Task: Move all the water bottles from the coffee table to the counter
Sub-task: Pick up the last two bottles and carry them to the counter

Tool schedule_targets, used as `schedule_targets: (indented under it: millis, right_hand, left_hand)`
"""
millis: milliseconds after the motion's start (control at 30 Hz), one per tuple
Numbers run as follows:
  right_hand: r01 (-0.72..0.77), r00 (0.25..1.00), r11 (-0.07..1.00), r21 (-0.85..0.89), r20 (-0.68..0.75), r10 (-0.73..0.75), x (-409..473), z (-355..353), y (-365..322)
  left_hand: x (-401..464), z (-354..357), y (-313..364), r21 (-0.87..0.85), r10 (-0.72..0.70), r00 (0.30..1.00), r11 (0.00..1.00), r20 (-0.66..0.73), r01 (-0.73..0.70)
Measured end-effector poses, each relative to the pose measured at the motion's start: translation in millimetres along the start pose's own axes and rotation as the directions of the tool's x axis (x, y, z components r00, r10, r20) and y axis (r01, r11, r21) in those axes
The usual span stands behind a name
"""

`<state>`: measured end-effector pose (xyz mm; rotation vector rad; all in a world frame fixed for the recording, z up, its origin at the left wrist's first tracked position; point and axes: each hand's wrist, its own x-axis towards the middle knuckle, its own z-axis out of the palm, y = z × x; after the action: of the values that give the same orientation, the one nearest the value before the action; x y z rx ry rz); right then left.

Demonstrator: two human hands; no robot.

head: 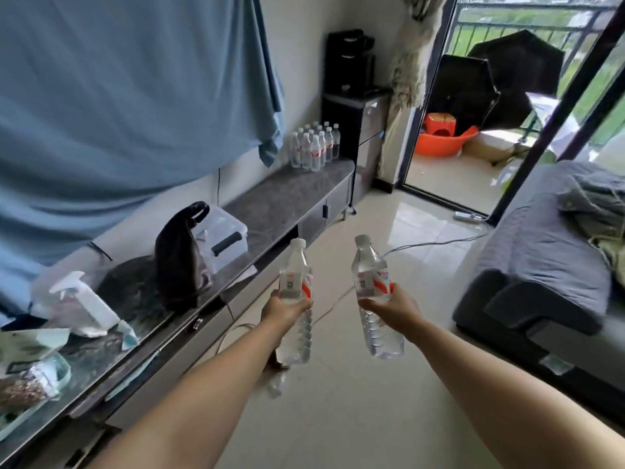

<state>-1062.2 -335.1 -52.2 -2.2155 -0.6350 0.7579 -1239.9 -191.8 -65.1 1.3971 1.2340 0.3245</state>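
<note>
Water bottles: one in left hand (285, 311), one in right hand (394, 308), both held over floor beside worktop (270, 204). Left bottle (296, 282) upright, cap up; right bottle (372, 275) cap up, tilted left. Each grip clamped round label band, fingers hidden behind bottle. Bottle cluster (314, 147) stands at worktop's far end, count unclear.

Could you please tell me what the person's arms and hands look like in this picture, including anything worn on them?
Both forearms are bare up to the bottom edge of the picture, with no sleeves in view. The left hand and the right hand wear no gloves, and no watch, bracelet or ring shows on the visible parts.
</note>
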Motion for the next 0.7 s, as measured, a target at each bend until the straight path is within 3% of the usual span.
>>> schedule_targets:
  millis: [400, 700]
  right_hand:
    - [-0.044, 0.994, 0.998, 0.038, -0.101, 0.047, 164.5, -115.2, 14.0]
    - [-0.062, 0.992, 0.998, 0.035, -0.107, 0.065, 342.5, -166.6, -8.7]
  left_hand:
    - [123.1, 127.3, 115.5, 0.079, 0.059, 0.994, 0.995, 0.096, -0.066]
    - [292.1, 203.0, 202.1, 0.073, 0.042, 0.991, 0.996, 0.130, -0.052]
